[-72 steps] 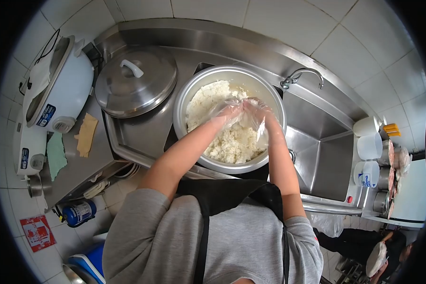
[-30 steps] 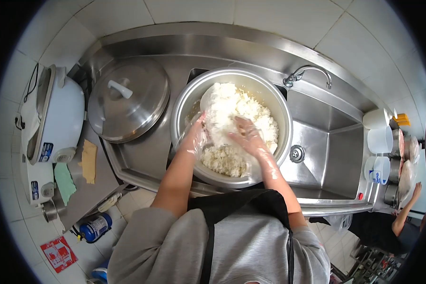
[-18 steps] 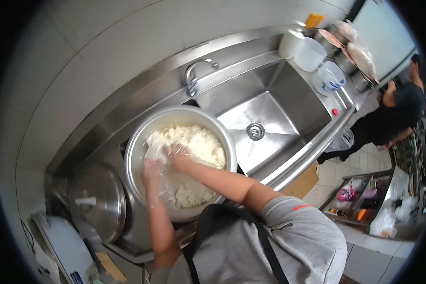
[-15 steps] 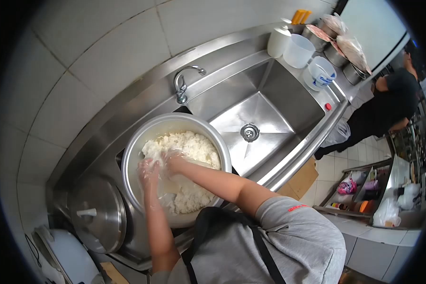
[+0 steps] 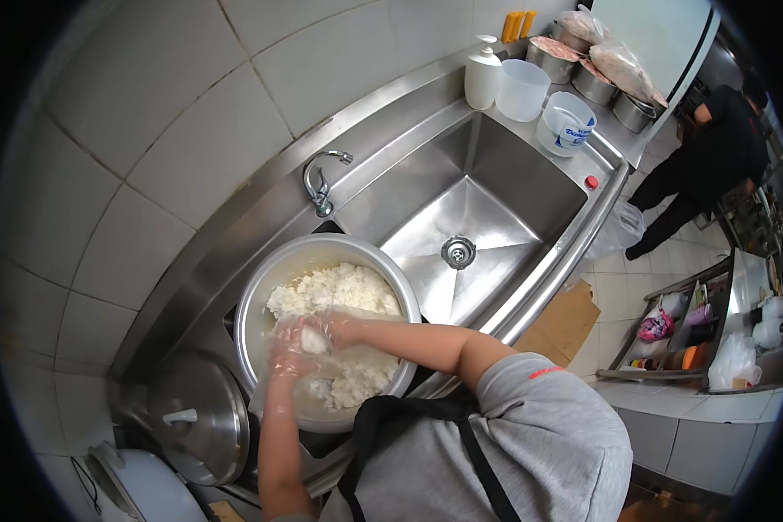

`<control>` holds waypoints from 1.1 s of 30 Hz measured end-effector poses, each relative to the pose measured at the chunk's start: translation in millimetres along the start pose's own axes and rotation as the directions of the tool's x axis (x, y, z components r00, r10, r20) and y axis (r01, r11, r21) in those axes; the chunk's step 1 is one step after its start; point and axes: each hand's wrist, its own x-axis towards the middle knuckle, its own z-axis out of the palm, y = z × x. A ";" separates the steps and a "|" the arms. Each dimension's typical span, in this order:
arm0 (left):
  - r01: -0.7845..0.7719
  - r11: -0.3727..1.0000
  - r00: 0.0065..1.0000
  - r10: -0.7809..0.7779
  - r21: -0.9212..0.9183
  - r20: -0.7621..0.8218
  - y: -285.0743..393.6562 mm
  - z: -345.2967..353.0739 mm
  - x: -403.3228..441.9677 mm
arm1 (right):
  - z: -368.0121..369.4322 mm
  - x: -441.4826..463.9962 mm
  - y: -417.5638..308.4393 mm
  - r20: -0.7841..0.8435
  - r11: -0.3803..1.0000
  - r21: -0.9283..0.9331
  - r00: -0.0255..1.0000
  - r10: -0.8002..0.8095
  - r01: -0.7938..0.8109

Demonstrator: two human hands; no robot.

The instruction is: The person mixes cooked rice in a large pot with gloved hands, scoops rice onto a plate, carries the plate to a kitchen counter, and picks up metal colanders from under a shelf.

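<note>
Left hand (image 5: 291,346) and right hand (image 5: 334,329), plastic-gloved, curled together around a rice clump (image 5: 314,340) inside pot (image 5: 244,326); finger closure unclear. Reads as gathering by hand; any lift calls for both palms under. Lid (image 5: 196,448) left of pot, sink (image 5: 513,244) right.

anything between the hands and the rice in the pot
Only clear plastic gloves, worn on the left hand and right hand; the pot is open above the rice, and a metal lid lies beside it.
</note>
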 end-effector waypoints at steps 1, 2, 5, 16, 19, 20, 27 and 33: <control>-0.033 0.999 0.999 0.033 -0.009 0.032 0.1 1.3 2.3 | -0.2 -3.9 -2.4 0.032 1.000 0.004 0.999 0.029 -0.029; -0.067 0.998 0.996 0.068 -0.017 0.065 -1.0 1.5 6.9 | 1.4 -8.0 -6.7 0.035 0.995 -0.038 0.995 0.093 -0.091; -0.109 0.994 0.979 0.103 0.025 0.179 10.7 -15.7 21.9 | 2.5 -18.9 -24.0 0.027 0.956 -0.156 0.966 0.256 -0.249; -0.101 0.987 0.937 0.053 0.122 0.345 34.8 -23.7 32.8 | 31.8 -21.7 -18.7 0.038 0.898 -0.285 0.932 0.359 -0.334; 0.015 0.983 0.962 -0.064 0.181 0.265 47.3 -22.7 17.2 | 14.1 -37.4 -29.3 0.034 0.911 -0.302 0.952 0.304 -0.280; 0.037 0.983 0.965 -0.083 0.182 0.249 48.3 -21.9 13.8 | 4.2 -38.4 -33.0 0.083 0.908 -0.287 0.936 0.342 -0.307; 0.195 0.975 0.980 -0.189 0.110 -0.058 61.8 -21.7 -30.9 | 19.1 -31.5 -36.8 0.138 0.884 -0.239 0.887 0.441 -0.403; 0.125 0.981 0.984 -0.142 -0.150 -0.110 22.1 -3.4 -34.2 | 53.8 -26.5 -5.7 0.199 0.873 -0.268 0.863 0.465 -0.409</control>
